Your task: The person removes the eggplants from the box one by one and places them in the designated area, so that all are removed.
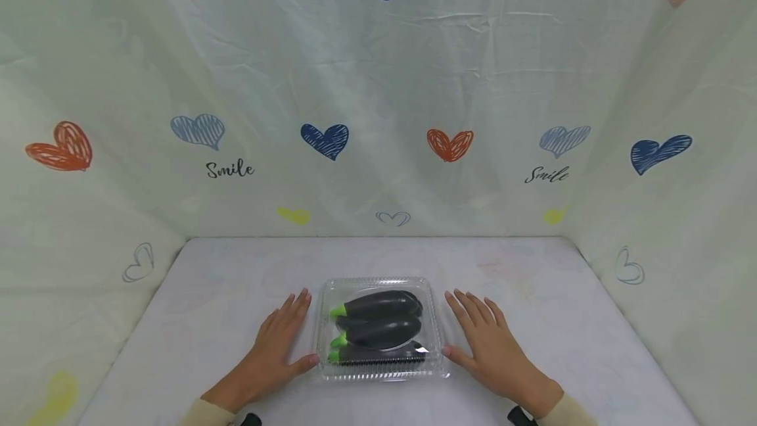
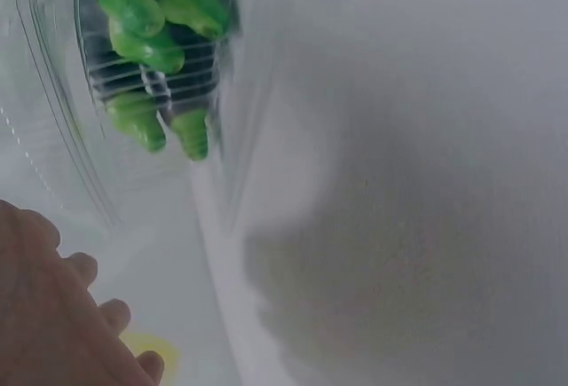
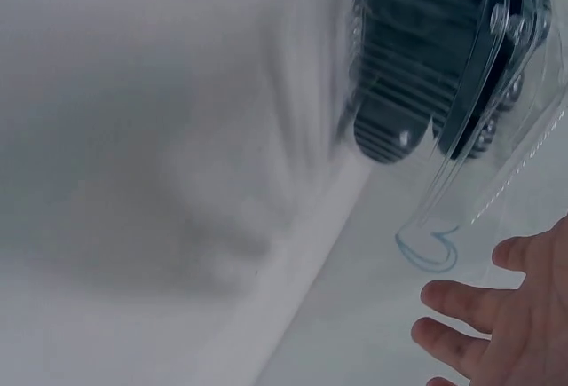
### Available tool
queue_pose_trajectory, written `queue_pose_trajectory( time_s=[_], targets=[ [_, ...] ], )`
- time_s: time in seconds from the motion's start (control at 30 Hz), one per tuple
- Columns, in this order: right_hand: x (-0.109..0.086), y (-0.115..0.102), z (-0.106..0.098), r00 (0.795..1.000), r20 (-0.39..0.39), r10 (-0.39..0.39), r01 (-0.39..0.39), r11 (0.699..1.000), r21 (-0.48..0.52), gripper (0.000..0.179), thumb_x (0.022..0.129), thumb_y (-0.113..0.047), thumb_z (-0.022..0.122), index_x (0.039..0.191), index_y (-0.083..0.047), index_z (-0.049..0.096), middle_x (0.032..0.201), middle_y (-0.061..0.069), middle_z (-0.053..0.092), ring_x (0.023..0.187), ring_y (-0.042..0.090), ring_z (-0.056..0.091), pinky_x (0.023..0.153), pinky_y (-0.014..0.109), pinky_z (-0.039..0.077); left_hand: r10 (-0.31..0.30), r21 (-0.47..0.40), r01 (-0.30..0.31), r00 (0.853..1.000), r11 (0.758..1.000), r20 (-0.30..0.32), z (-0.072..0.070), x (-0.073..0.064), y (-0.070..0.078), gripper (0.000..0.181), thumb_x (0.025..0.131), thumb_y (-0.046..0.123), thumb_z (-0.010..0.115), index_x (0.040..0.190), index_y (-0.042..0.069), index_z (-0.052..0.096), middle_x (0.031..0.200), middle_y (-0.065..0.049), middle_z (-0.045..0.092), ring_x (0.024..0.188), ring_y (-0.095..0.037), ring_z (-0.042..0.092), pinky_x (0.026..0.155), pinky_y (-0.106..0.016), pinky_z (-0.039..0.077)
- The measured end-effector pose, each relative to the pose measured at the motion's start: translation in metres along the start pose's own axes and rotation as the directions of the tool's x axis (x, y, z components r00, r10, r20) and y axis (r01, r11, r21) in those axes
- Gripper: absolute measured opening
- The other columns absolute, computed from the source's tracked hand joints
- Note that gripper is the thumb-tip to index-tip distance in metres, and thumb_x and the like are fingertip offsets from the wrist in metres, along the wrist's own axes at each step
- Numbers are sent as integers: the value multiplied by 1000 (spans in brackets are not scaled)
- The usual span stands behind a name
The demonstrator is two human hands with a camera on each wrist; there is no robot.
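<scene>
A clear plastic clamshell box (image 1: 378, 377) sits on the white table, holding several dark eggplants (image 1: 384, 332) with bright green stem ends pointing left. My left hand (image 1: 272, 354) is beside the box's left edge, fingers straight, its thumb tip right at the front left corner. On the other side, my right hand (image 1: 493, 350) has its fingers extended and spread, thumb tip close to the box's right edge. Green stems (image 2: 133, 0) show through the ribbed side wall in the left wrist view. The right wrist view gives the rounded dark ends (image 3: 390, 129) of the eggplants. Neither hand grips anything.
The white table (image 1: 236, 281) ends at a pale cloth backdrop (image 1: 384, 91) printed with hearts and "Smile" lettering. This cloth also rises along the left and right sides. Dark straps (image 1: 522, 416) show at both wrists below the cream sleeves.
</scene>
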State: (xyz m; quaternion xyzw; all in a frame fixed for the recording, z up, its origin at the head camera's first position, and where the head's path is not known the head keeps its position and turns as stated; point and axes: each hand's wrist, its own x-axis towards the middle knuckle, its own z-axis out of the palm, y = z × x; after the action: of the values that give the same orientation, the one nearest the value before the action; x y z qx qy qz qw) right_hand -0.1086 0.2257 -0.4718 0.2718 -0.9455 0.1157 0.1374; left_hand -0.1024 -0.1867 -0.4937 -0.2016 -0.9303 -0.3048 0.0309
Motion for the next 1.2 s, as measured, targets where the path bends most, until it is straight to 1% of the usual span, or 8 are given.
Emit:
queue_pose_trajectory(
  time_s=[0.13,0.33,0.4,0.5,0.63,0.73,1.03,1.2],
  targets=[
    [-3,-8,-1,1000,-16,-14,14,1000,10,84,102,-60,60,161,-6,35,156,17,51,140,39,48,114,61,32,41,9,-41,999,999,-18,3,-4,6,103,90,50,76,167,6,24,171,-20,29,153,-51,26,116,-75,26],
    [-6,-20,-1,1000,-9,-8,8,999,39,92,97,-61,66,162,-5,34,156,13,51,140,35,49,114,58,31,54,32,-54,999,998,-6,7,-7,19,112,86,61,77,167,7,24,171,-16,31,152,-45,31,113,-70,33],
    [-7,-23,0,1000,-3,0,0,999,37,94,95,-63,68,161,-5,34,157,12,51,140,34,50,115,56,31,39,31,-39,999,999,7,7,-7,23,115,84,64,78,166,6,23,171,-16,31,152,-44,32,114,-69,34],
    [-8,-28,3,1000,-3,11,-11,999,41,97,93,-65,69,161,-5,35,157,12,51,140,34,50,116,52,30,-12,20,12,999,1000,36,8,-6,29,118,82,67,79,167,6,22,170,-17,33,152,-44,34,116,-68,33],
    [-10,-33,7,1000,-11,17,-17,999,43,100,88,-66,74,159,-5,38,155,11,52,138,32,52,116,48,30,-92,14,91,992,996,87,9,-4,34,123,81,69,79,167,5,19,169,-19,34,152,-44,34,121,-67,30],
    [-11,-36,11,1000,-15,24,-23,999,45,101,86,-65,77,158,-4,39,154,10,53,138,30,52,114,49,33,-123,29,120,987,992,105,11,-2,36,124,81,70,78,167,5,18,169,-19,33,153,-43,33,123,-66,30],
    [-11,-43,18,996,0,88,-88,993,74,100,90,-63,74,159,-1,34,151,14,53,137,35,50,111,56,44,-55,56,54,998,997,13,20,-4,34,119,83,65,80,165,1,21,167,-21,36,149,-44,39,118,-66,37],
    [-11,-45,20,994,-16,104,-102,991,89,96,93,-58,73,159,0,34,152,15,51,137,36,50,111,55,46,-63,39,63,998,997,14,21,-4,36,120,82,60,83,165,0,20,168,-21,34,149,-44,38,118,-67,36]
  ],
)
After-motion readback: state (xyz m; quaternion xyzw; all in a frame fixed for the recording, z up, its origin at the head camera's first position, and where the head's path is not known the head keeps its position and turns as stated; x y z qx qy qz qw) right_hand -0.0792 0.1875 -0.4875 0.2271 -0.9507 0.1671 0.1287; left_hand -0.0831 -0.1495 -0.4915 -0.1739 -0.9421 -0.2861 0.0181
